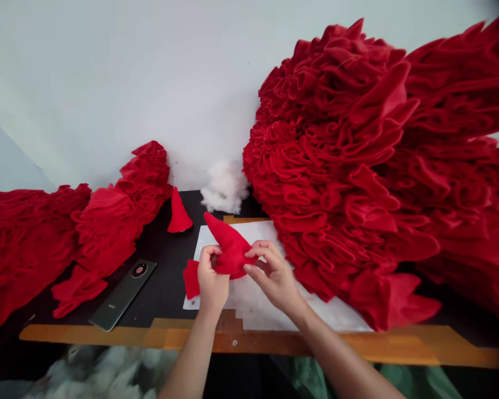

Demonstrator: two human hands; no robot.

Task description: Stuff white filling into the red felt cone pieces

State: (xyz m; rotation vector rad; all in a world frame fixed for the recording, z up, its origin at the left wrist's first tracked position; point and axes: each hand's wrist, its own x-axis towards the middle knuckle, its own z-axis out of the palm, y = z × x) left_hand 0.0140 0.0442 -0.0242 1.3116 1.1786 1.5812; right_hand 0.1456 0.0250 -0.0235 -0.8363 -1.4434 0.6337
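Note:
A pointed red felt hat point(233, 247) is held up over the white paper, its tip leaning to the upper left. My left hand point(213, 277) grips its lower left edge, thumb and fingers closed on the cloth. With thumb and fingertips, my right hand point(274, 271) pinches the lower right edge. Behind my left hand, a flat red felt piece point(192, 280) lies partly hidden on the paper. Another red felt cone point(178, 211) stands upright farther back on the left. The inside of the held hat is out of sight.
Tall stacks of red felt pieces point(332, 166) fill the right side; a lower pile point(120, 210) lies left. White stuffing point(224, 188) sits by the wall. A phone point(125, 293) rests on the black table near the taped front edge point(274, 342). More stuffing point(108, 374) is below.

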